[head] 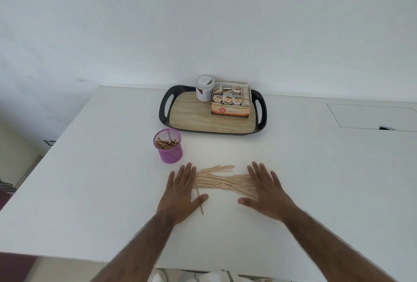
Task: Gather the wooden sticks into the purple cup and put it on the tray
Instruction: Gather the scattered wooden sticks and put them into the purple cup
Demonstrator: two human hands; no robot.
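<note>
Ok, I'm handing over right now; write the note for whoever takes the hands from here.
Left hand open, flat at the left end of the loose sticks; right hand open, flat on their right end.
Purple cup stands on the table near the tray, some sticks inside.
Tray holds a jar and a tea box.
Left: bunch the sticks, load the cup, set it on the tray.

Finding bare table (316, 168) ahead of the right hand (266, 191); meeting the purple cup (169, 146) just ahead of the left hand (182, 191), jar (204, 88) and tea box (230, 103) farther on.
</note>
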